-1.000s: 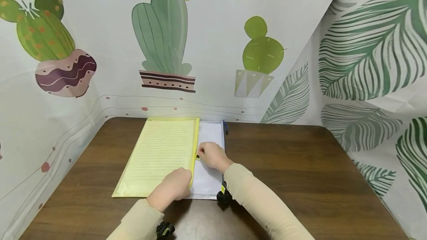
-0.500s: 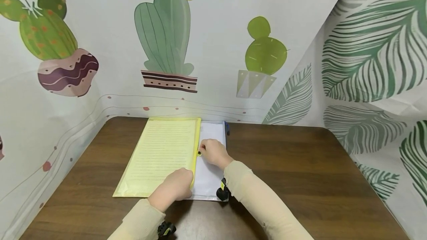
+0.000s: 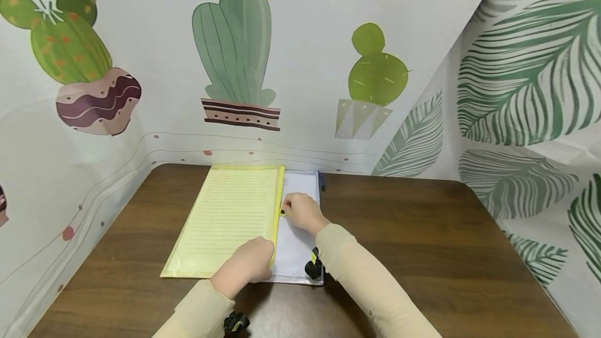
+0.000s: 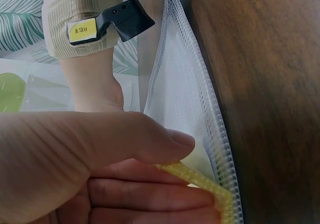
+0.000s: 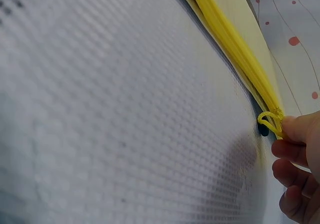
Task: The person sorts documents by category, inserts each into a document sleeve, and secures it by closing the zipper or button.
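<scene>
A yellow mesh zip pouch holding lined sheets lies flat, its zip edge on the right. It overlaps a white mesh zip pouch beneath. My left hand grips the yellow pouch near its front right corner; in the left wrist view the yellow edge runs between thumb and fingers. Farther up that side, my right hand pinches the zip pull. Its yellow cord loop sticks out beside my thumb in the right wrist view, at the end of the visible yellow zip.
Both pouches lie on a brown wooden table, near its back edge. A small dark blue tab shows at the white pouch's far right corner. Behind the table hangs a white cloth with cactus prints.
My right hand has slid a little away from me along the yellow pouch's zip edge, taking the zip pull with it. The left hand keeps its grip at the near corner.
</scene>
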Action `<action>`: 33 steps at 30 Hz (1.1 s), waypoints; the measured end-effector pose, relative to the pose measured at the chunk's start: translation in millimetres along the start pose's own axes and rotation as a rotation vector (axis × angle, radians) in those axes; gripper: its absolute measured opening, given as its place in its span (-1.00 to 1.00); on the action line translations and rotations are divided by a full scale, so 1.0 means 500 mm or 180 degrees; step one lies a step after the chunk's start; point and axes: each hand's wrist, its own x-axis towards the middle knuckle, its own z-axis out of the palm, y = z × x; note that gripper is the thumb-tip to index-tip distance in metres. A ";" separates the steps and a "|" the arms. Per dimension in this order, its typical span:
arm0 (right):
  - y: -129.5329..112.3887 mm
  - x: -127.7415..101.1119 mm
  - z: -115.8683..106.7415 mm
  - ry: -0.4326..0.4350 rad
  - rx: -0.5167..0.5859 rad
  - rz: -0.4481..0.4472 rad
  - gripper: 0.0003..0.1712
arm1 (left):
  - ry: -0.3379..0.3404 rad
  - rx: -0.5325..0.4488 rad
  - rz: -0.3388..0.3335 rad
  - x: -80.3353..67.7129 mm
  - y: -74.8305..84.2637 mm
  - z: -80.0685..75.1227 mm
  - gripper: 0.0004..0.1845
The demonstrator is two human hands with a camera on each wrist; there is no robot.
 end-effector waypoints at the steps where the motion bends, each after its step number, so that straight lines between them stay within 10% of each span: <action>1: 0.000 0.001 0.000 -0.0005 0.0000 0.0003 -0.84 | 0.0003 0.0003 0.0008 0.000 0.000 0.000 -0.75; 33: 0.006 0.031 -0.008 0.0072 -0.0324 -0.0054 -0.83 | 0.0054 -0.0020 0.0125 0.000 -0.006 0.002 -0.74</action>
